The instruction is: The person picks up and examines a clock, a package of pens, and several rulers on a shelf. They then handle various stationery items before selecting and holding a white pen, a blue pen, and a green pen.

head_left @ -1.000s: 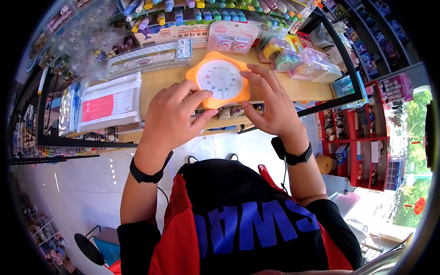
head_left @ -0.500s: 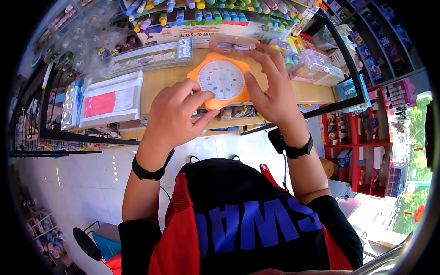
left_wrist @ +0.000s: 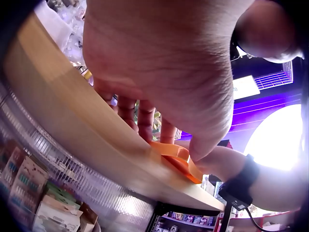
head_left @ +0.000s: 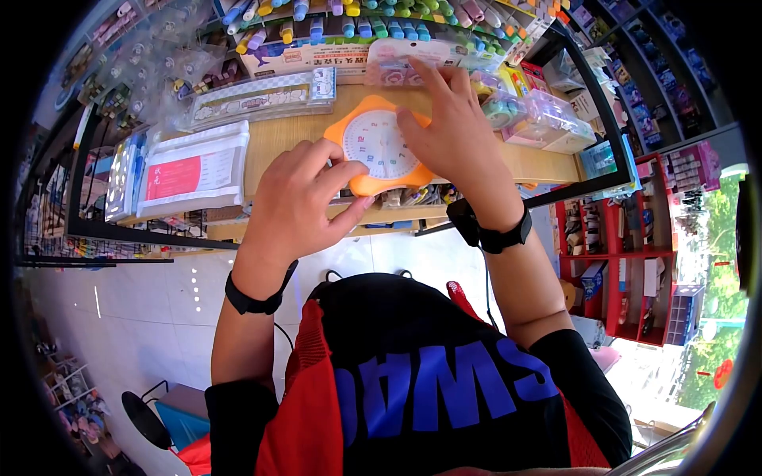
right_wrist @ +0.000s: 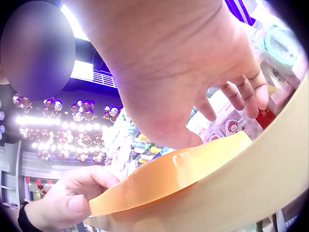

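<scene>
An orange-rimmed clock (head_left: 377,147) with a white numbered dial lies face up at the front of the wooden shelf. My left hand (head_left: 298,190) grips its left side, index finger bent onto the rim and thumb at the near corner. Reaching over the clock's right side, my right hand (head_left: 452,135) has its thumb over the dial's edge. Its fingers extend toward a pink carded pack (head_left: 389,71) behind the clock. In the right wrist view, those fingers hang in front of the pack, above the orange rim (right_wrist: 169,174).
Left on the shelf are a white zip pouch (head_left: 194,170) and a long clear pencil case (head_left: 266,99). Clear boxes with tape rolls (head_left: 548,119) stand at the right. Rows of markers (head_left: 381,30) line the back. A black metal frame (head_left: 611,119) borders the shelf.
My right hand has left the clock's right edge and moved up and left over it. The pink pack tipped back, then came upright again. My left hand keeps its place on the clock.
</scene>
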